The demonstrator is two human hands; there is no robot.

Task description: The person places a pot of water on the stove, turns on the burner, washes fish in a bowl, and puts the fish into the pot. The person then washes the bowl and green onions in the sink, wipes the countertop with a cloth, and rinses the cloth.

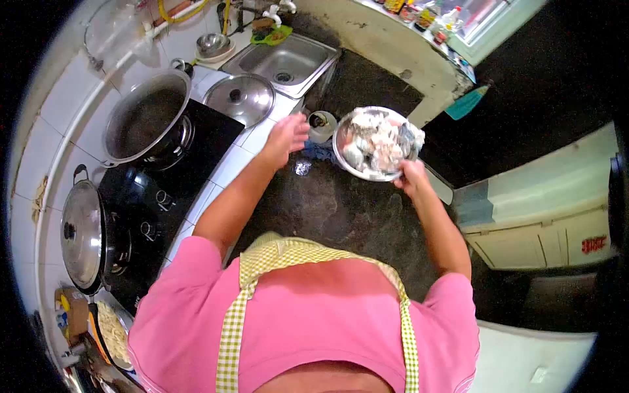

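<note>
Currently | filled bowl (339, 156) | rim in right hand (412, 176) | left hand (286, 139) apart

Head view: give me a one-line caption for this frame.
Right hand holding a metal bowl of pale, chunky food, left hand empty, beside a kitchen stove.

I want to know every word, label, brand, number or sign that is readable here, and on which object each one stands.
No text is readable.
Bottles by the window: labels too small and blurred.
Red patch on the cream cabinet: too blurred to read.
Black stove: small pale marks, unreadable.
</note>
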